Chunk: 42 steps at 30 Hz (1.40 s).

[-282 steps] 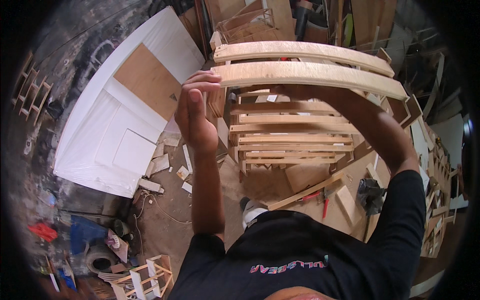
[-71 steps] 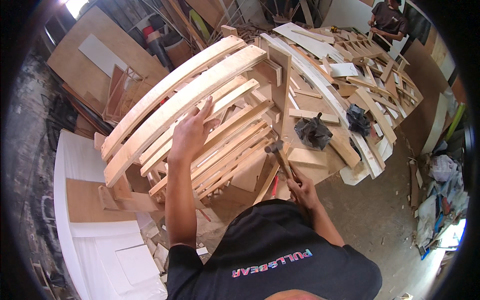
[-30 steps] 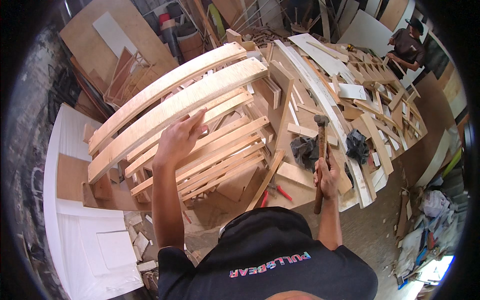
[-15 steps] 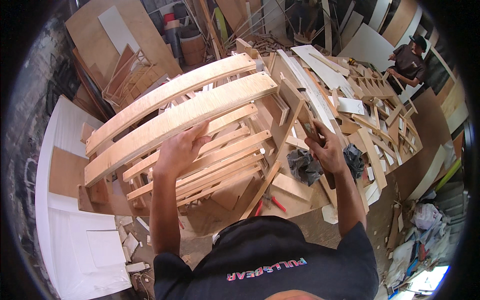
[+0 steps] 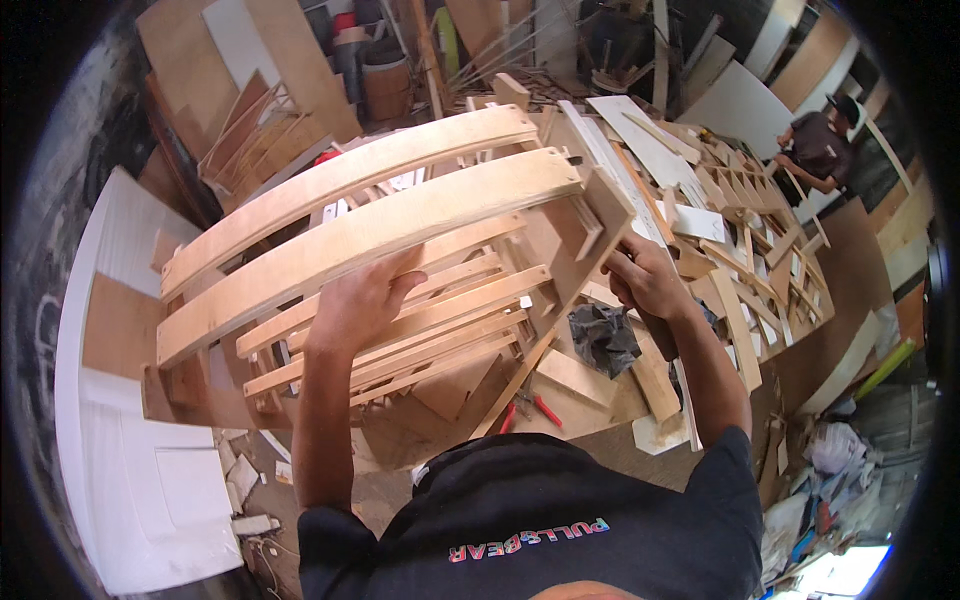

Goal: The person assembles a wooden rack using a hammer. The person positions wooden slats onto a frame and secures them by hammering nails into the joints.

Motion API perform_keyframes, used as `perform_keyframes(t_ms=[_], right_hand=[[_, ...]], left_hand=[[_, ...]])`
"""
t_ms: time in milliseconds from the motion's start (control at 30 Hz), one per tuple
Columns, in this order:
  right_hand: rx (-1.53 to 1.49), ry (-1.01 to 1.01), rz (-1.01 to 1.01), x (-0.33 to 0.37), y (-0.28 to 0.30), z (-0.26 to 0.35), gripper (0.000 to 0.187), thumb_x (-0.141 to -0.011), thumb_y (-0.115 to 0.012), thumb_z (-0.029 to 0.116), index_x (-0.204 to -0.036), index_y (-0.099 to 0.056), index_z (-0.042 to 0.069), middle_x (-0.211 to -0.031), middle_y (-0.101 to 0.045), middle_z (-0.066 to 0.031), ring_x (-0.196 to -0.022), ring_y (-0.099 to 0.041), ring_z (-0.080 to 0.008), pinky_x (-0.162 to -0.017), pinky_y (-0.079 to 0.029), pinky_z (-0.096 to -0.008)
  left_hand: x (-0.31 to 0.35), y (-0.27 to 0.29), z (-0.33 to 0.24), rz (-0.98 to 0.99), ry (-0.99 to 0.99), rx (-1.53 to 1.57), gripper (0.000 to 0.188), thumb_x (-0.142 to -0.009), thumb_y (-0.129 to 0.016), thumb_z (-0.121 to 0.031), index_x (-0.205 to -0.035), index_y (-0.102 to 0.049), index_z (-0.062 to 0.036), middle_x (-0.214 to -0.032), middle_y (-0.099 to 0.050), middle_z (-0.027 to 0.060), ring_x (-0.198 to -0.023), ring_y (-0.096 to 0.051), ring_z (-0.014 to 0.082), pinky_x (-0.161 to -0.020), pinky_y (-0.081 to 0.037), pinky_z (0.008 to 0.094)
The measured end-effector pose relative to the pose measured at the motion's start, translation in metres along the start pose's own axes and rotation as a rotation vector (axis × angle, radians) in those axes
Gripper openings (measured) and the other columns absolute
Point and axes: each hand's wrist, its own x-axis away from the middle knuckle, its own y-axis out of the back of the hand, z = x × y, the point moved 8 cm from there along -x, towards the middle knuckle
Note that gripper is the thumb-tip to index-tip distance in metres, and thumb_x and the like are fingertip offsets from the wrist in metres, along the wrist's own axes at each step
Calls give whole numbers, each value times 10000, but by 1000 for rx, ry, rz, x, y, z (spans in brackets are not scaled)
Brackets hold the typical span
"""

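Observation:
A slatted wooden frame (image 5: pixel 450 322) lies tilted across the bench, with wide curved slats along its upper side. My left hand (image 5: pixel 368 300) grips the lower edge of the wide curved slat (image 5: pixel 370 245); its fingertips are hidden behind the wood. At the frame's right end stands a flat plywood panel (image 5: pixel 605 215). Close beside this panel, my right hand (image 5: pixel 645 275) is closed around a hammer (image 5: pixel 658 336) by its brown handle. The handle's lower end shows below my fist, while the head is hidden or too unclear to make out.
Red-handled pliers (image 5: pixel 545 408) and a crumpled black plastic bag (image 5: pixel 603 340) lie on the bench. Wood offcuts (image 5: pixel 735 255) crowd its right side. A co-worker (image 5: pixel 820 150) is at the far right. White panels (image 5: pixel 140 480) lean at the left.
My right hand has moved up and left with the hammer, closer to the panel. The frame's upper right corner sits farther right in view. My left hand keeps its grip on the slat.

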Motion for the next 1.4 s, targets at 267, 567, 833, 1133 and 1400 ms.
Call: perform_keyframes(t_ms=[267, 567, 833, 1133, 1400], right_hand=[[-119, 51, -12, -7, -8, -20, 286, -1092, -593, 301, -1077, -617, 17, -607, -563, -19, -420, -486, -81, -380, -366, -248], [-102, 49, -41, -7, -21, -19, 319, -1102, -577, 334, -980, -583, 39, -586, -528, -10, -427, -466, -90, -389, -377, -260], [-133, 84, -76, 4, -21, -2, 332, -1108, -574, 336, -989, -580, 26, -574, -517, 2, -411, -460, -83, -385, -371, -248], [-201, 105, -47, 12, -15, -7, 262, -1092, -598, 247, -1181, -622, 2, -826, -598, -2, -476, -466, -27, -397, -368, -208], [-128, 49, -88, 13, -15, 3, 351, -1084, -617, 249, -1313, -630, -16, -801, -588, -1, -491, -471, -37, -421, -371, -226]], left_hand=[[2, 6, -5, -4, -52, 56, 440, -1046, -610, -440, -1413, -659, -202, -1208, -747, 169, -1098, -720, 354, -943, -557, 467], [-2, 2, 1, 99, 46, 52, 466, -1052, -593, -461, -1457, -619, -231, -1245, -750, 126, -1120, -724, 326, -952, -555, 464], [-3, -2, 4, 127, 52, 33, 469, -1045, -590, -480, -1447, -618, -240, -1207, -762, 118, -1085, -736, 319, -927, -562, 462], [-2, 4, -3, 46, 3, -4, 336, -1056, -573, -464, -1295, -611, -230, -1097, -765, 109, -1050, -733, 333, -863, -551, 497], [-2, -3, 3, 33, 20, -33, 469, -1027, -628, -442, -1458, -631, -258, -1166, -744, 106, -1074, -719, 317, -923, -554, 450]])
